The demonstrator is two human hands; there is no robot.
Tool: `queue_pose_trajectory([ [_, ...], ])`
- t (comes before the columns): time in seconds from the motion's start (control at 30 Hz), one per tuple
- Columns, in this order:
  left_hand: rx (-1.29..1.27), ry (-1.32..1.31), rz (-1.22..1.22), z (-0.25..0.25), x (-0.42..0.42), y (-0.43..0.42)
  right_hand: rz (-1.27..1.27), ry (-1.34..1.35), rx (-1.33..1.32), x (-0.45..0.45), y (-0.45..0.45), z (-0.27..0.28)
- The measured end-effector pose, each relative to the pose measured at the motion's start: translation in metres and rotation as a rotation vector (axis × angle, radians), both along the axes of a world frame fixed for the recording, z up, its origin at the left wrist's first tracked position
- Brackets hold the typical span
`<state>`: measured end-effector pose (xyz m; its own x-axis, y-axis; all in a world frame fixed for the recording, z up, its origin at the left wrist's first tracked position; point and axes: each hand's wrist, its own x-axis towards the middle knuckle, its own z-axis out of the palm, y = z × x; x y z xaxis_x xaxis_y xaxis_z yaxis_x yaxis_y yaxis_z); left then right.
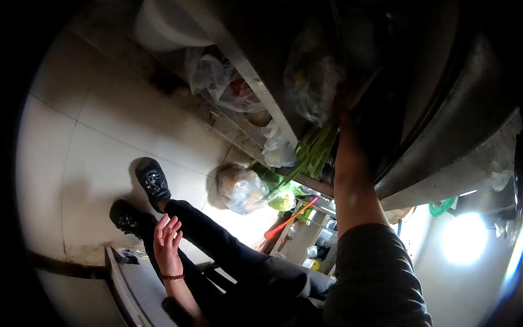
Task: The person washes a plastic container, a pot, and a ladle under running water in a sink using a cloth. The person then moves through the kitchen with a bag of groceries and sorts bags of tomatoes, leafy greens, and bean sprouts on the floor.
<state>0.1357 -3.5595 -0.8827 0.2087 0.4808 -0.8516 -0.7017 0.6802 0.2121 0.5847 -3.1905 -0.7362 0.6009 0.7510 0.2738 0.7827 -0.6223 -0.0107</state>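
Observation:
My left hand [168,248], with a dark red beaded bracelet at the wrist, hangs in front of my dark trousers. Its fingers are loosely bent and apart, and nothing is in them. My right forearm [355,185] stretches up into a dark shelf under a metal edge. Shadow swallows my right hand, so its fingers and anything in them cannot be made out. Near it are a clear plastic bag [310,82] with unclear contents and long green leafy stalks [316,147] hanging over the shelf edge.
Clear bags [231,90] lie on a lower shelf. A filled plastic bag [242,188] and green vegetables [280,196] are beside the shelf's end. A large curved metal rim [452,158] overhangs at right. My black shoes [152,180] stand on floor tiles [109,147]. A bright light [464,238] glares.

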Motion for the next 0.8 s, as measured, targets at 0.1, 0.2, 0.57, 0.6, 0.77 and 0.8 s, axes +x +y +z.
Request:
queue_pose_trajectory([
  [0.1, 0.006, 0.02, 0.011, 0.011, -0.009, 0.002, -0.006, 0.009, 0.026, -0.009, -0.009, -0.004],
  [0.2, -0.017, 0.001, 0.098, 0.023, -0.014, -0.007, -0.015, 0.028, 0.071, -0.025, -0.035, -0.003],
  [0.57, 0.064, 0.009, 0.089, 0.121, -0.047, -0.042, -0.063, 0.093, -0.239, -0.113, -0.227, 0.037],
  [0.6, 0.086, 0.014, 0.081, 0.128, -0.05, -0.046, -0.012, 0.08, -0.251, -0.161, -0.243, 0.066],
  [0.77, 0.049, 0.084, -0.02, 0.162, -0.073, -0.065, 0.338, 0.35, -0.448, -0.201, -0.306, 0.133],
  [0.8, 0.037, 0.156, -0.088, 0.168, -0.078, -0.065, 0.444, 0.358, -0.442, -0.203, -0.31, 0.14],
])
